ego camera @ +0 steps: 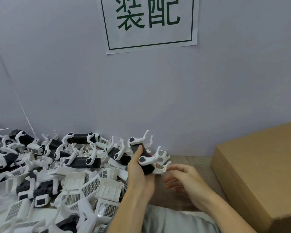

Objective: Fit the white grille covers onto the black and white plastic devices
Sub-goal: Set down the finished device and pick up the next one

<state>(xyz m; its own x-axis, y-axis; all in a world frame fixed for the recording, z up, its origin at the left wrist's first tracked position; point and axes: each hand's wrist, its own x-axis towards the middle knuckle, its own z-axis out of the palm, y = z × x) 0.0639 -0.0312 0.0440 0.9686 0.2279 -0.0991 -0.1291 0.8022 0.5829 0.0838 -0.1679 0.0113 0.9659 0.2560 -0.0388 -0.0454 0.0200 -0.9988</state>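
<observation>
Lying nearest the lens: a grey fabric sleeve or lap, both forearms reaching out over it. Going by size from there: a pale grey wall panel carrying a white paper sign with green characters; a plain brown cardboard box sitting on the right of the brown worktop; a sprawling heap of black and white plastic devices and loose white grille covers filling the left. Being gripped in the left hand: one black-bodied device with white curved arms, raised just above the heap's right edge, fingers wrapped round its body. Hovering just beside it: the right hand, fingers loosely spread, holding nothing plainly visible. Touching the held device's lower end: a white grille piece, seating impossible to judge. Risking, probably: a cover going on crooked or only half clipped, through misaligned tabs; thin white arms snapping under a hard squeeze; neighbouring parts sliding off the loose heap.
</observation>
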